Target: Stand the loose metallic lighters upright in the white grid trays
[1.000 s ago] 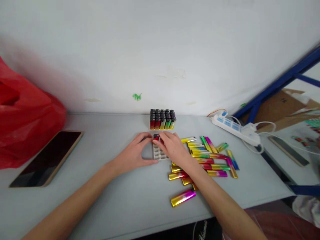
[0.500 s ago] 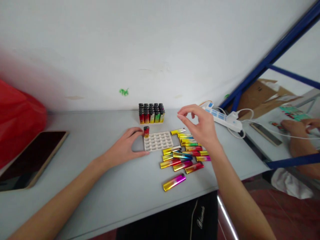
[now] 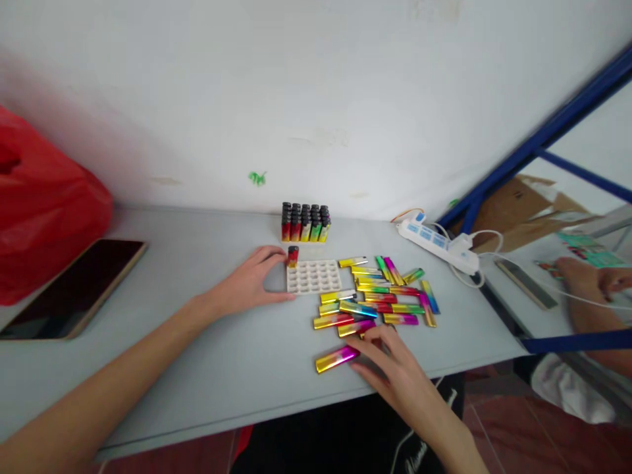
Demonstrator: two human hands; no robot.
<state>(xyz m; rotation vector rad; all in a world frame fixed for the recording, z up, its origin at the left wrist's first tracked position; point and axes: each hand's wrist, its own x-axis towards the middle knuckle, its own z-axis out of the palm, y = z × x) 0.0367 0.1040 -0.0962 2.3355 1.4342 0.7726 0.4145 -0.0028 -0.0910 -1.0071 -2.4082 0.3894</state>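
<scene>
A white tray (image 3: 314,276) with rows of small holes lies on the table, and one red lighter (image 3: 293,257) stands upright in its far left corner. My left hand (image 3: 254,282) holds the tray's left side, thumb at the near corner and fingertips beside the red lighter. Near the table's front edge, a purple-and-yellow lighter (image 3: 336,359) lies on its side. My right hand (image 3: 392,365) is at its purple end, thumb and fingers apart on either side of it. Just beyond is a loose pile of coloured lighters (image 3: 378,297).
Behind the tray stands a block of upright lighters (image 3: 306,224) in several rows. A tablet (image 3: 74,283) and a red bag (image 3: 49,204) are at the left. To the right are a power strip (image 3: 439,247) with cables, a blue frame (image 3: 573,343) and another person's hand (image 3: 582,276).
My right hand has come down from above the pile, toward me, to the purple-and-yellow lighter. The pinch of its fingers has opened. My left hand remains at the tray.
</scene>
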